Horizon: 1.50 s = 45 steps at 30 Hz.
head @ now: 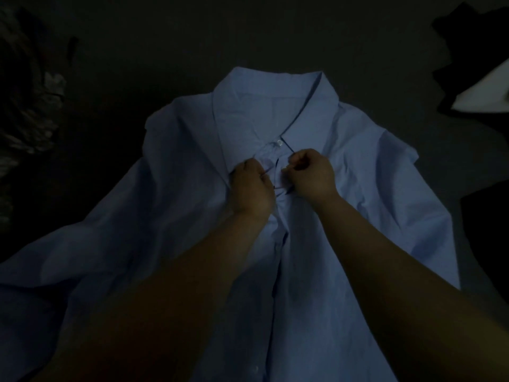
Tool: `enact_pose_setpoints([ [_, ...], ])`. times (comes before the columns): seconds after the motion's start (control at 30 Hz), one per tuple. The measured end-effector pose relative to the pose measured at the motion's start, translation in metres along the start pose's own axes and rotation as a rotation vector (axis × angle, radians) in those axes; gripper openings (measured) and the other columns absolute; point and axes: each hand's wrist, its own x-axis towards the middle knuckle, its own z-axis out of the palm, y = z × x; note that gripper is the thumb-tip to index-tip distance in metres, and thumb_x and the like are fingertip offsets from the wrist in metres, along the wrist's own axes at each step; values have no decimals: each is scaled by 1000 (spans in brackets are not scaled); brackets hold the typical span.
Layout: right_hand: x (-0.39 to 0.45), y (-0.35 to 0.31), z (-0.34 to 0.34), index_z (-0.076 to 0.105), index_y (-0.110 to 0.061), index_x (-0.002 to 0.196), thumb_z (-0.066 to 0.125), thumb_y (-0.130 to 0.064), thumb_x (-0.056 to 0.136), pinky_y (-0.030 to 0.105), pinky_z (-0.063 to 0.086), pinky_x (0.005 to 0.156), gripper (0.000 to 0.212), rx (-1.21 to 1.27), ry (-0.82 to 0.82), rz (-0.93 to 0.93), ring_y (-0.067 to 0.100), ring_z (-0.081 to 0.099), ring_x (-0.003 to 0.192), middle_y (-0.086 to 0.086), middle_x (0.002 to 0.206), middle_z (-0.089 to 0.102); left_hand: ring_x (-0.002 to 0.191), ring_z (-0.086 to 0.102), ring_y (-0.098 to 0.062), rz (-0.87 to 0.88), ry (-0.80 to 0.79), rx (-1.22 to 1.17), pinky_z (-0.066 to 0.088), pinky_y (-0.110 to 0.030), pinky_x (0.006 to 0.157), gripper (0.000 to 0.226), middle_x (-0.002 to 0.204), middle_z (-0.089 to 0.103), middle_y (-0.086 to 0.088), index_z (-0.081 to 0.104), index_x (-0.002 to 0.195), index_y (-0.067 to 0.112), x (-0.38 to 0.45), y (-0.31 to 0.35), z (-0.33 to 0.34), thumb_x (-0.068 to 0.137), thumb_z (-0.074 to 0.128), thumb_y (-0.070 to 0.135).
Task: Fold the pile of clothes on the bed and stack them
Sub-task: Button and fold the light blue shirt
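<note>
A light blue collared shirt [170, 216] lies spread front-up on the dark bed, collar pointing away from me. The top collar button [279, 142] is fastened. Just below it, my left hand [252, 188] pinches the left edge of the button placket. My right hand [309, 175] pinches the right edge opposite it, fingers closed on the cloth. The two hands are a few centimetres apart over the placket. Both forearms reach in from the bottom and cover part of the shirt's lower front.
A dim heap of other clothes [27, 106] lies at the left edge. A dark garment [473, 51] and a white piece of fabric [484, 97] lie at the upper right. Dark bed surface [192, 37] stretches beyond the collar.
</note>
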Motion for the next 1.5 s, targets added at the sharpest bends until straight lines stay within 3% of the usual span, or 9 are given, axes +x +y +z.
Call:
enact_pose_setpoints([
  [0.17, 0, -4, 8, 68, -2, 84, 57, -4, 87, 19, 44, 64, 12, -203, 13, -36, 21, 63, 81, 11, 88, 69, 90, 58, -23, 68, 13, 161, 36, -29, 63, 14, 102, 58, -4, 59, 88, 18, 2, 6, -6, 92, 48, 25],
  [0.33, -1, -7, 4, 64, -2, 78, 49, -4, 90, 29, 52, 61, 19, -115, -40, -50, 26, 63, 69, 12, 74, 65, 90, 60, -20, 137, 82, -13, 38, -25, 69, 19, 98, 65, -4, 63, 95, 11, 7, 23, -10, 94, 49, 24],
  [0.5, 1, -3, -1, 70, -8, 74, 54, -1, 85, 28, 55, 62, 20, 59, -24, -3, 25, 66, 68, 8, 70, 67, 91, 62, -23, 74, 22, -107, 42, -28, 75, 20, 98, 70, -8, 70, 94, 8, 9, 24, -4, 92, 54, 20],
  [0.67, 3, -4, -2, 71, -11, 77, 63, -8, 87, 28, 56, 73, 13, 351, -55, 124, 15, 65, 73, 3, 72, 67, 72, 57, -16, -10, -26, -251, 29, -23, 54, 23, 80, 68, -8, 71, 80, 4, 16, 21, -4, 90, 56, 18],
  [0.83, 4, -5, -1, 71, -8, 79, 65, -8, 85, 26, 54, 75, 9, 351, 12, 99, 13, 64, 73, 4, 74, 68, 61, 44, -14, -87, -145, -452, 32, -18, 51, 23, 68, 52, -13, 58, 68, 5, 15, 21, -10, 90, 51, 10],
  [0.97, 7, -7, 1, 72, -2, 84, 65, -8, 85, 19, 51, 70, 9, 248, 29, 2, 14, 63, 74, 7, 77, 67, 63, 45, -16, -144, -147, -519, 35, -22, 57, 24, 66, 51, -11, 54, 67, 8, 15, 22, -14, 91, 50, 10],
  [1.13, 7, -4, 4, 71, 0, 90, 64, -11, 86, 32, 54, 79, 14, 311, -10, 92, 18, 64, 78, 14, 84, 69, 63, 50, -19, -183, -105, -587, 42, -32, 62, 23, 67, 57, -15, 64, 75, -5, 12, 17, -11, 89, 52, 9],
  [1.37, 6, -3, 3, 72, -3, 87, 61, -8, 88, 41, 56, 85, 11, 335, -45, 43, 34, 67, 89, 21, 89, 70, 74, 64, -20, -136, -138, -544, 52, -30, 71, 19, 81, 70, -12, 71, 80, 6, 14, 15, -12, 89, 57, 15],
  [1.5, 9, -3, -2, 70, -9, 81, 60, -8, 88, 32, 54, 79, 13, 286, -112, 28, 21, 63, 76, 10, 77, 67, 81, 67, -31, -212, -135, -637, 56, -44, 81, 24, 78, 68, -12, 66, 64, 21, 17, 12, -7, 85, 64, 8],
])
